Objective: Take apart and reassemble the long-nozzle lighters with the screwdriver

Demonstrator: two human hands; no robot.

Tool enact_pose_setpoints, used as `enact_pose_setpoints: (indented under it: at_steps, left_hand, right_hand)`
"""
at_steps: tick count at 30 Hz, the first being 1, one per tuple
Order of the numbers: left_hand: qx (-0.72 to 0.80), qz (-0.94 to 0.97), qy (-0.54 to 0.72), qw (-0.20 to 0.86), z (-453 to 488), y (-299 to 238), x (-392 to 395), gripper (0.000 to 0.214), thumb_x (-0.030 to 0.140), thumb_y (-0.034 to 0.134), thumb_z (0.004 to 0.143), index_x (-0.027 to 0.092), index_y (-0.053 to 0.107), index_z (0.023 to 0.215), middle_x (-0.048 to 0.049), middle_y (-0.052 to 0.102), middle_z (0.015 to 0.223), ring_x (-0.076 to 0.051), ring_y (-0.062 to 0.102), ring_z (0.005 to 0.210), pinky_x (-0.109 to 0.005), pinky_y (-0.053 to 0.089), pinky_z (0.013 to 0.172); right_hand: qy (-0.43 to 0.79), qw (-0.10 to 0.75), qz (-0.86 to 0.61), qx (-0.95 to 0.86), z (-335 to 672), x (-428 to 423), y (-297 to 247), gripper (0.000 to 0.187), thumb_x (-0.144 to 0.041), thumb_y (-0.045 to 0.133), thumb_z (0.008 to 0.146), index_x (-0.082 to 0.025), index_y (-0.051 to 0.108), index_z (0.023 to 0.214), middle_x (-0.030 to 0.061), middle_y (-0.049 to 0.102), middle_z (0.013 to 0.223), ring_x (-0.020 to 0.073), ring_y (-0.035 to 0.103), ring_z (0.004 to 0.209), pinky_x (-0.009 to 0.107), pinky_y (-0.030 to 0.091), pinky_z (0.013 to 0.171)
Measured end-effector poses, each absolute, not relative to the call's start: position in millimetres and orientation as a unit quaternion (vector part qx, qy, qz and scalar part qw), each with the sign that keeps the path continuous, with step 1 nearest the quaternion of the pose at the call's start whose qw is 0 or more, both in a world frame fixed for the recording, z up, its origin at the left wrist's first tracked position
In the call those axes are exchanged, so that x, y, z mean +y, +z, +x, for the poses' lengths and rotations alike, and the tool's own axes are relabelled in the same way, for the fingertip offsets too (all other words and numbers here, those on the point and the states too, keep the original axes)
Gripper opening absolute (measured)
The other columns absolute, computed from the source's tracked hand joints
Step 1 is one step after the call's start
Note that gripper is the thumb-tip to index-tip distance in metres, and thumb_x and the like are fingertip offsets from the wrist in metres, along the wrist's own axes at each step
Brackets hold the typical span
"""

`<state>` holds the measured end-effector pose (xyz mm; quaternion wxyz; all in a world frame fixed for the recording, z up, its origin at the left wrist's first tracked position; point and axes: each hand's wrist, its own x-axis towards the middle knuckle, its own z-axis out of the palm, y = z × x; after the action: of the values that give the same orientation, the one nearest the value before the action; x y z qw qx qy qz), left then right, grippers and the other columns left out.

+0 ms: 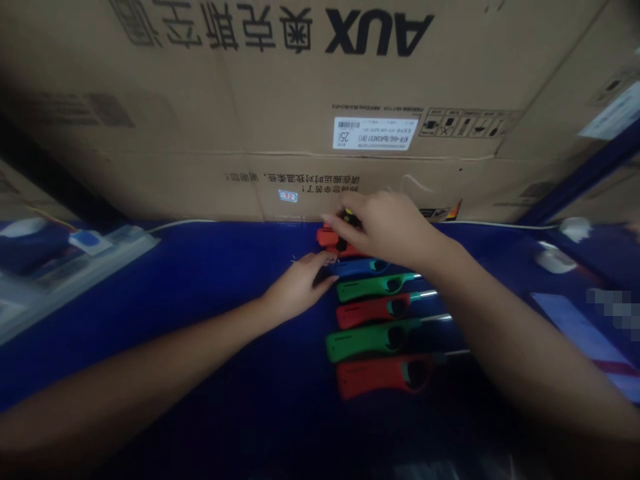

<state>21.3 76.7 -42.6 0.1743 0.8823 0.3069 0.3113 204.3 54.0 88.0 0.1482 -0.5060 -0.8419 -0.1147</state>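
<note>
My right hand [385,223] is closed around a small black-and-yellow tool [349,216] above the far end of a row of long-nosed gas lighters. Its fingers hide most of the tool, and its exact kind is unclear. Under it lies a red lighter [327,236], partly covered. My left hand [300,283] has its fingertips on that lighter's near edge, with the thumb lower down. Nearer to me lie a blue lighter [357,267], a green lighter [367,288], a red lighter [365,312], another green lighter [360,341] and a red lighter [375,377], handles to the left.
A large cardboard box [290,120] stands upright behind the blue table [225,373]. A clear plastic case [105,257] lies at left. White objects [556,259] and a pale sheet [585,340] are at right. A white cable [185,222] runs along the box's base.
</note>
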Motion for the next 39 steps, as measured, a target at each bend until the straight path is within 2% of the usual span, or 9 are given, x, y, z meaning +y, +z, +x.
enact_pose_setpoints:
  at_steps: [3, 6, 10, 21, 24, 28, 31, 35, 39]
  left_hand:
    - [0.307, 0.881, 0.312, 0.177, 21, -42, 77, 0.024, 0.021, 0.062, 0.093, 0.016, 0.057, 0.116, -0.0097, 0.068, 0.108, -0.024, 0.066, 0.102, -0.041, 0.055, 0.091]
    - [0.299, 0.883, 0.320, 0.170, 21, -42, 77, 0.021, 0.019, 0.063, 0.092, 0.016, 0.058, 0.112, -0.0086, 0.068, 0.105, -0.024, 0.066, 0.099, -0.041, 0.055, 0.090]
    - [0.289, 0.885, 0.327, 0.164, 21, -43, 77, 0.017, 0.017, 0.064, 0.091, 0.018, 0.059, 0.107, -0.0066, 0.069, 0.103, -0.023, 0.066, 0.097, -0.039, 0.055, 0.088]
    - [0.294, 0.882, 0.326, 0.171, 21, -44, 77, 0.020, 0.016, 0.064, 0.090, 0.016, 0.060, 0.109, -0.0080, 0.069, 0.105, -0.023, 0.066, 0.099, -0.041, 0.055, 0.090]
    - [0.297, 0.882, 0.321, 0.174, 21, -43, 76, 0.020, 0.015, 0.065, 0.089, 0.016, 0.060, 0.109, -0.0084, 0.070, 0.106, -0.024, 0.066, 0.099, -0.041, 0.055, 0.090]
    - [0.293, 0.884, 0.321, 0.174, 21, -42, 77, 0.020, 0.014, 0.065, 0.089, 0.017, 0.060, 0.109, -0.0079, 0.070, 0.107, -0.024, 0.066, 0.101, -0.041, 0.054, 0.091]
    - [0.292, 0.883, 0.325, 0.169, 21, -41, 76, 0.019, 0.014, 0.065, 0.089, 0.017, 0.060, 0.107, -0.0073, 0.070, 0.105, -0.023, 0.067, 0.099, -0.039, 0.055, 0.088]
    - [0.293, 0.884, 0.322, 0.172, 21, -42, 76, 0.020, 0.015, 0.064, 0.089, 0.017, 0.060, 0.109, -0.0078, 0.070, 0.107, -0.024, 0.067, 0.101, -0.040, 0.055, 0.090]
    - [0.297, 0.880, 0.325, 0.179, 21, -44, 77, 0.022, 0.016, 0.064, 0.090, 0.018, 0.061, 0.112, -0.0081, 0.070, 0.107, -0.024, 0.067, 0.100, -0.042, 0.055, 0.092]
  right_hand:
    - [-0.102, 0.151, -0.505, -0.844, 204, 53, 89, 0.034, -0.040, 0.041, 0.097, -0.013, 0.059, 0.111, 0.0102, 0.072, 0.089, 0.0229, 0.063, 0.071, 0.030, 0.030, 0.058]
    - [-0.102, 0.150, -0.507, -0.843, 204, 53, 88, 0.037, -0.043, 0.039, 0.098, -0.014, 0.061, 0.104, 0.0093, 0.071, 0.084, 0.0225, 0.061, 0.069, 0.030, 0.030, 0.058]
    - [-0.112, 0.169, -0.473, -0.857, 206, 56, 84, 0.035, -0.036, 0.041, 0.095, -0.012, 0.057, 0.115, 0.0141, 0.069, 0.109, 0.0236, 0.062, 0.082, 0.030, 0.033, 0.060]
    - [-0.137, 0.158, -0.494, -0.844, 206, 56, 85, 0.032, -0.040, 0.040, 0.096, -0.016, 0.060, 0.103, 0.0075, 0.070, 0.081, 0.0218, 0.060, 0.068, 0.031, 0.027, 0.057]
    - [-0.122, 0.158, -0.493, -0.847, 207, 56, 86, 0.030, -0.034, 0.042, 0.095, -0.014, 0.058, 0.111, 0.0092, 0.072, 0.090, 0.0220, 0.062, 0.072, 0.031, 0.030, 0.058]
    - [-0.111, 0.160, -0.509, -0.838, 209, 57, 87, 0.035, -0.043, 0.042, 0.098, -0.015, 0.061, 0.103, 0.0089, 0.070, 0.081, 0.0225, 0.062, 0.069, 0.030, 0.030, 0.058]
    - [-0.063, 0.178, -0.488, -0.852, 210, 59, 87, 0.030, -0.038, 0.045, 0.097, -0.014, 0.060, 0.108, 0.0087, 0.070, 0.084, 0.0208, 0.062, 0.070, 0.029, 0.033, 0.060]
    - [-0.034, 0.188, -0.470, -0.862, 210, 58, 89, 0.028, -0.041, 0.054, 0.094, -0.015, 0.063, 0.094, 0.0072, 0.068, 0.079, 0.0183, 0.059, 0.067, 0.029, 0.035, 0.061]
    - [-0.024, 0.180, -0.483, -0.856, 207, 53, 92, 0.027, -0.036, 0.052, 0.093, -0.013, 0.062, 0.105, 0.0087, 0.069, 0.085, 0.0189, 0.059, 0.070, 0.029, 0.036, 0.063]
